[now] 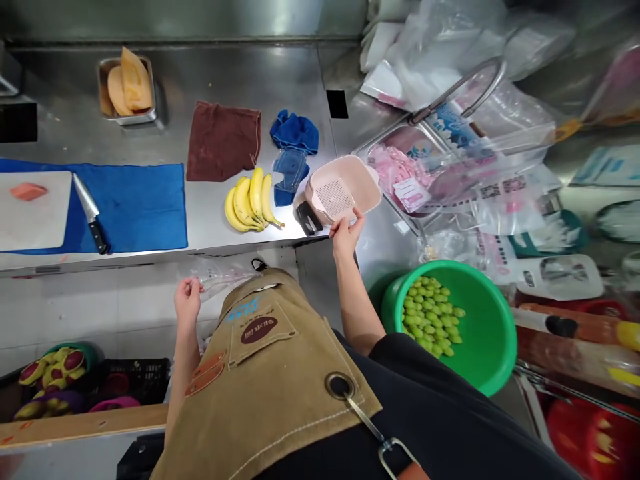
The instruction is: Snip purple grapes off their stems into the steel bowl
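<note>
My right hand (pixel 346 235) grips the near rim of a pale pink strainer basket (pixel 367 183), which stands at the counter's right end with a perforated bottom. Beside that basket lies a black object (pixel 309 219) that looks like a stapler. A bunch of yellow bananas (pixel 251 200) rests a little to the left, close to the counter's front edge. Below the edge, my left hand (pixel 187 299) is pinched on a thin clear plastic bag (pixel 217 283), which stretches toward my apron.
At left, a knife (pixel 90 212) lies across a white cutting board (pixel 35 223) and blue cloth (pixel 145 207). Behind are a melon tray (pixel 145 119), brown cloth (pixel 223 141) and blue rag (pixel 295 132). A green tub (pixel 493 320) of grapes and a wire basket (pixel 417 123) are at right.
</note>
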Demonstrator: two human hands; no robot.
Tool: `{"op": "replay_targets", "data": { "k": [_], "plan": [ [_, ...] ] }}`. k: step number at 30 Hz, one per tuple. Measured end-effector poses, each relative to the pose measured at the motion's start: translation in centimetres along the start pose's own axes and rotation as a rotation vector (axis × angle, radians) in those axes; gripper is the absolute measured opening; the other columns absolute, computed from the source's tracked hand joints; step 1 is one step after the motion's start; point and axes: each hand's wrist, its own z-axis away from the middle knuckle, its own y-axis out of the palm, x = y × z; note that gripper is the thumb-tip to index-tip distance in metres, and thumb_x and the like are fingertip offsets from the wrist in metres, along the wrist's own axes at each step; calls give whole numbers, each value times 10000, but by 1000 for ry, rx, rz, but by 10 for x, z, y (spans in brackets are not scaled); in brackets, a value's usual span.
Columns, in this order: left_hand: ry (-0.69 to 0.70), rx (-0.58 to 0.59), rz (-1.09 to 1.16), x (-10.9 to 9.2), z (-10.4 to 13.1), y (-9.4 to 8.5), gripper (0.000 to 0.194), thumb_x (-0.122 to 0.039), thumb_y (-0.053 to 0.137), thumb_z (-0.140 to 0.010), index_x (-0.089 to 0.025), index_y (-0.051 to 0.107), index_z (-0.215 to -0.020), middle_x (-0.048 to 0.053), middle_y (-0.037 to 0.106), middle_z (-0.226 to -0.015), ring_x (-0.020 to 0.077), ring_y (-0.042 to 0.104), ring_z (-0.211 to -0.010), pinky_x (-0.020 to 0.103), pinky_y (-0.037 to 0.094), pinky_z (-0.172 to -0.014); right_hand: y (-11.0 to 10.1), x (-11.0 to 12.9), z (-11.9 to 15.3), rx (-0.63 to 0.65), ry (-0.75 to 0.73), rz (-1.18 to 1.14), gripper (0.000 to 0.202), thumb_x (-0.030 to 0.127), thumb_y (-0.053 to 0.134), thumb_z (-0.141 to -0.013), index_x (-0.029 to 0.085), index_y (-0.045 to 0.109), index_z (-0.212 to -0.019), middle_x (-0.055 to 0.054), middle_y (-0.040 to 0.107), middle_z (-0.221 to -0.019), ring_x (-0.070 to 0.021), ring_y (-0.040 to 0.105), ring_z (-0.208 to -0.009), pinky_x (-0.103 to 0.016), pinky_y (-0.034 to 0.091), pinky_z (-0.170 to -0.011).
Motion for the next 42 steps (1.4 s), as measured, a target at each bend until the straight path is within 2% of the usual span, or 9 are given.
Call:
{"op": "replay_targets", "data": {
  "k": [9, 16, 25, 29, 32, 34, 37, 39, 42],
  "plan": [
    [6, 6, 4, 1, -5, -1, 590, -717, 801, -718, -205, 624, -954, -7, 672, -734, 155, 663, -685, 286, 530, -728, -10, -10, -2, -1, 148, -18, 540, 502, 638, -961, 229, 449, -1387, 124, 472, -569, -128, 431, -463, -221, 347, -456],
    [-12, 24, 7, -6, -6, 2, 666, -754, 820, -665, -192, 644, -976, -9, 676, -729, 164, 669, -696, 299, 539, -751, -3, -5, 3, -78, 173, -38, 868, 449, 657, -961, 195, 250, -1683, 95, 513, -664, -131, 455, -489, -223, 351, -461],
    [-26, 45, 23, -18, -10, 4, 649, -740, 820, -663, -188, 634, -950, -5, 663, -729, 162, 657, -689, 297, 532, -733, -13, -16, -16, -123, 336, 171, 1143, 564, 786, -892, 161, 149, -1750, 61, 548, -751, -142, 460, -521, -265, 409, -461],
    [-46, 33, 54, -19, -9, 3, 593, -692, 834, -692, -186, 632, -927, -4, 664, -714, 159, 659, -675, 292, 538, -710, -28, -18, -19, -61, 392, 293, 1051, 628, 824, -849, 89, 379, -1635, 13, 582, -791, -167, 512, -575, -326, 489, -511],
    [-55, 4, 91, -21, -6, -1, 583, -667, 858, -675, -182, 645, -918, -10, 666, -693, 151, 649, -652, 289, 542, -701, -29, -15, -2, -20, 299, 411, 825, 647, 742, -899, 83, 544, -1468, -80, 656, -906, -236, 624, -743, -401, 577, -676],
    [-52, -23, 115, -23, -4, -3, 569, -657, 863, -682, -182, 650, -912, -16, 665, -685, 147, 647, -650, 287, 543, -707, -15, -15, 16, 46, 199, 463, 629, 594, 599, -987, 83, 619, -1352, -135, 695, -968, -289, 670, -895, -469, 588, -861],
    [-31, -62, 144, -27, -1, -8, 537, -644, 849, -721, -185, 656, -922, -17, 668, -701, 143, 653, -667, 283, 540, -727, 31, -16, 45, 265, 80, 483, 464, 434, 553, -991, 121, 669, -1314, -138, 752, -984, -317, 706, -988, -512, 529, -1046],
    [-12, -82, 160, -31, 0, -12, 520, -633, 838, -745, -185, 659, -942, -17, 667, -721, 141, 655, -682, 281, 537, -740, 68, -17, 58, 428, 12, 483, 561, 373, 613, -941, 145, 606, -1453, -120, 775, -1031, -316, 720, -1003, -498, 529, -1053],
    [9, -104, 190, -37, 2, -17, 513, -622, 834, -755, -185, 665, -960, -17, 658, -741, 139, 647, -698, 281, 531, -749, 114, -18, 67, 594, -222, 618, 833, 408, 721, -872, 113, 451, -1602, -203, 706, -1292, -371, 641, -1213, -530, 502, -1095]
  ]
}}
